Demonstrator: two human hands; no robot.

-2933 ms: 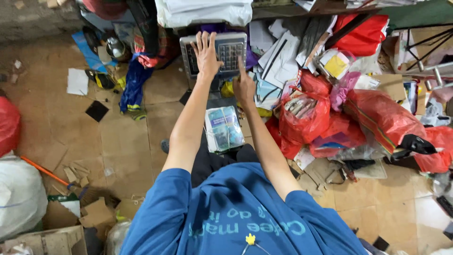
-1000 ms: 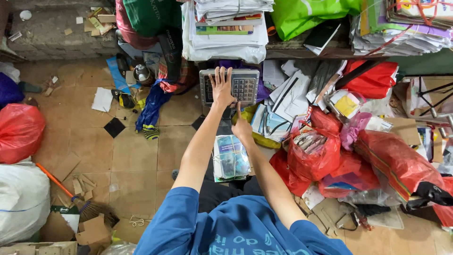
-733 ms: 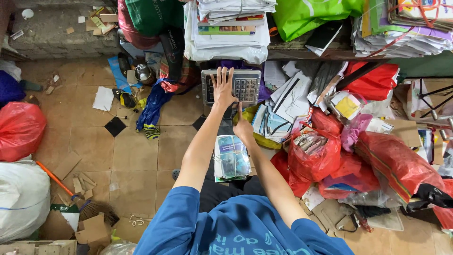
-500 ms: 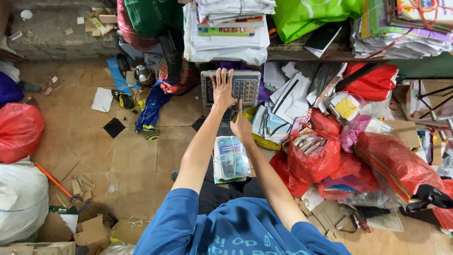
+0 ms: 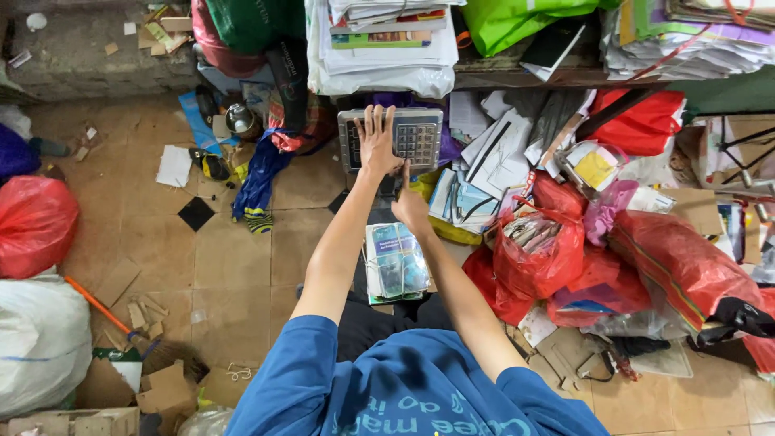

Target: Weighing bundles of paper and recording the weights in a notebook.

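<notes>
head view is showing the left hand lying flat, fingers spread, on the scale's keypad to steady it, while the right hand, grip unclear, is hovering beside the tied paper bundle resting on the scale platform.

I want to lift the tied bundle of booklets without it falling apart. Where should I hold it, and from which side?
Probably grip the bundle across its two long edges, at the middle, where the string crosses it. Come from above: it lies flat, face up, between the arms, with its top uncovered. The left hand rests on the keypad and the right hand is just beyond the bundle's far end, so the right is nearer.
</notes>
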